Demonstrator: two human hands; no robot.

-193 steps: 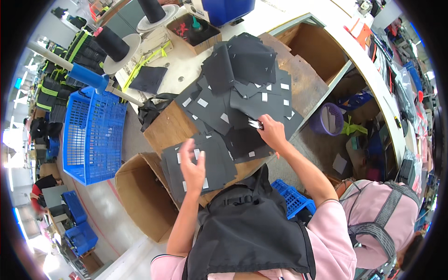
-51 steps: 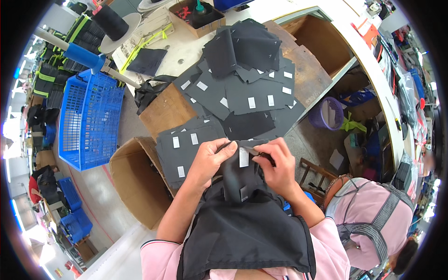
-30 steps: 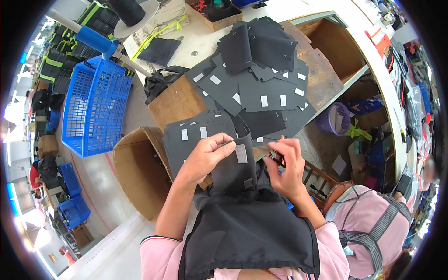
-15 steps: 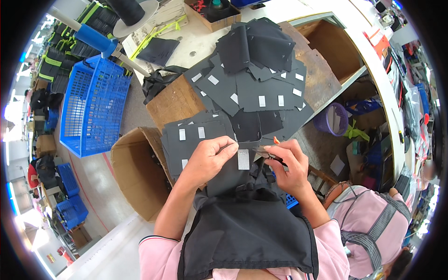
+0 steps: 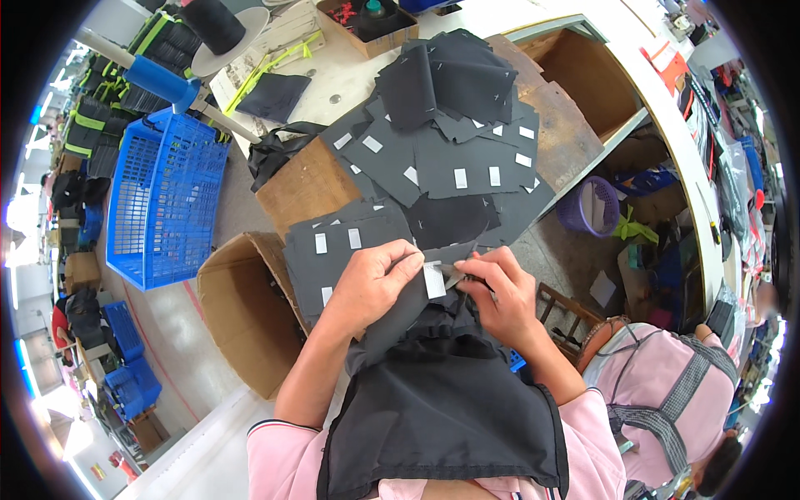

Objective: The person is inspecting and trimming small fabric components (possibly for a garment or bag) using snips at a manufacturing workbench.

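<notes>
Between my hands is a dark grey fabric piece (image 5: 398, 310) with a white rectangular patch (image 5: 435, 282). My left hand (image 5: 369, 287) is closed on it, thumb and forefinger pinching just left of the patch. Against the patch's right edge lie the metal blades of thread snips (image 5: 451, 273), held in my right hand (image 5: 505, 298); its fingers hide most of the tool. Beside my left hand rests a stack of similar fabric pieces (image 5: 337, 258) with white patches. Beyond my hands spreads a larger pile of dark fabric pieces (image 5: 458, 142), some showing patches.
A cardboard box (image 5: 242, 321) stands open at the left, near a blue plastic crate (image 5: 167, 204). A thread cone (image 5: 211, 25) sits at the far left. Under the table at right is a purple basket (image 5: 575, 207). Another person in pink (image 5: 658, 379) is close at lower right.
My right hand has moved left, bringing the snips up to the patch's right edge. The fabric's far edge is now bent up between my hands. My left hand keeps its pinch.
</notes>
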